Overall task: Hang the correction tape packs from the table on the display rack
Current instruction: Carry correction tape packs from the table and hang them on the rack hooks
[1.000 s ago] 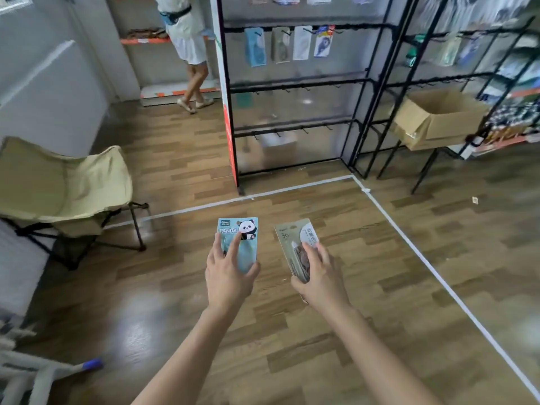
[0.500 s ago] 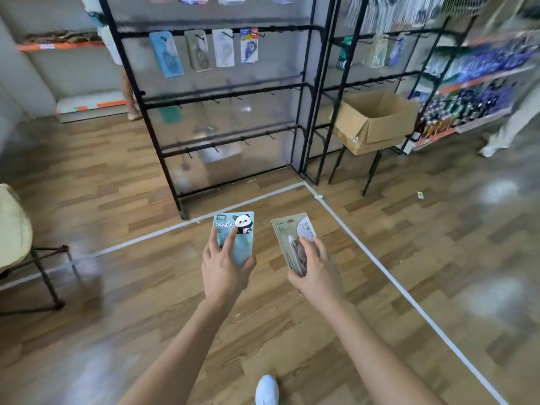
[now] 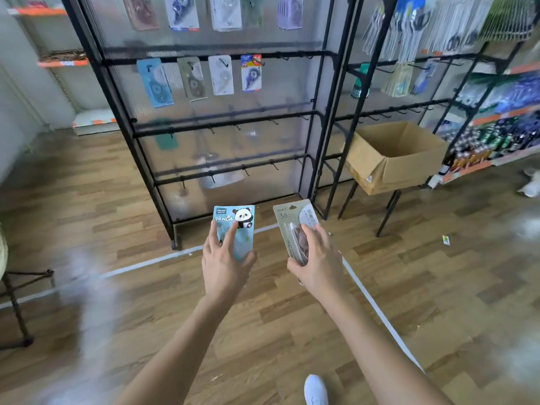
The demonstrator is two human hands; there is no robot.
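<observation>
My left hand point(image 3: 225, 261) holds a light blue panda correction tape pack point(image 3: 237, 220) upright, thumb on its right edge and fingers across its front. A beige correction tape pack point(image 3: 292, 219) is gripped in my right hand point(image 3: 317, 260), tilted slightly left. Both packs are at chest height in front of the black display rack point(image 3: 222, 118). On the rack's second rail hang several packs point(image 3: 191, 78), with more on the rail above. The two lower rails carry bare hooks point(image 3: 273, 165).
A second black rack point(image 3: 388, 109) stands to the right with an open cardboard box point(image 3: 394, 159) on a low stand. Stocked shelves run along the far right. A chair frame point(image 3: 17, 302) is at the left edge. White tape lines point(image 3: 140, 263) cross the wooden floor.
The view has come closer to the display rack and turned right; the chair has slid out to the left. Both hands keep the same hold on their packs.
</observation>
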